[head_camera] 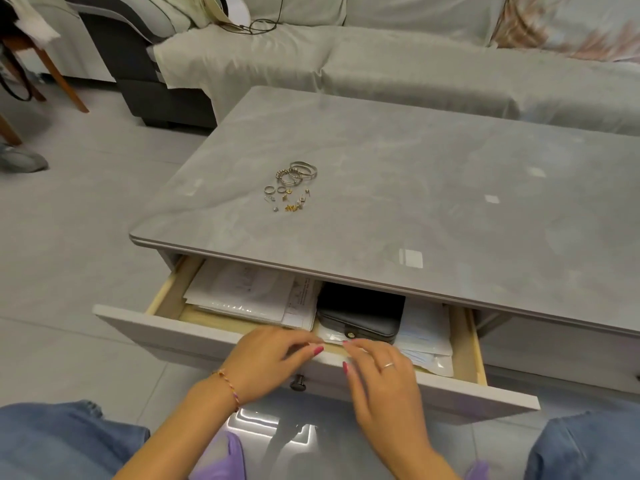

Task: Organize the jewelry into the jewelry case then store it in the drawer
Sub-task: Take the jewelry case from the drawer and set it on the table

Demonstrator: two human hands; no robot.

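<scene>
A dark grey jewelry case (pixel 360 315) lies closed inside the open drawer (pixel 194 332) of the grey coffee table (pixel 415 188). A small heap of jewelry (pixel 290 185), with bangles, rings and gold earrings, sits on the tabletop near its left side. My left hand (pixel 273 362) and my right hand (pixel 377 372) hover over the drawer's front edge, fingers loosely curled, just in front of the case. Neither hand holds anything.
Papers (pixel 249 292) fill the drawer's left part, and plastic-wrapped items (pixel 426 344) lie to the right of the case. A round knob (pixel 298 382) sticks out of the drawer front. A covered sofa (pixel 381 57) stands behind the table. My knees frame the bottom corners.
</scene>
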